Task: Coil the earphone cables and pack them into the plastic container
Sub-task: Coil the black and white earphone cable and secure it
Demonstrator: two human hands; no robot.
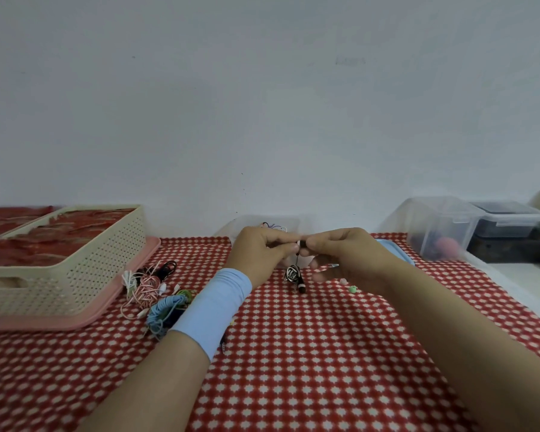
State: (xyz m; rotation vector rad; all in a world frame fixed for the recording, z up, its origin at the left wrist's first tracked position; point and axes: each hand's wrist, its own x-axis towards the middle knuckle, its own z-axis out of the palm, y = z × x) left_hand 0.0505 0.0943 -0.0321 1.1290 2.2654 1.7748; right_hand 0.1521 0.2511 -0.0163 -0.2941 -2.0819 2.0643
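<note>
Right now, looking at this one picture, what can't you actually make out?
Head view only:
Clear container: mostly behind the left hand and right hand; contents unclear.
Black-and-white earphone cable: its pinched end is hidden by fingertips; small and blurred.
Blue lid: largely covered by the right hand.
Loose cable pile: partly behind the blue sleeve; count unclear.
Far-right bins: contents blurred.
</note>
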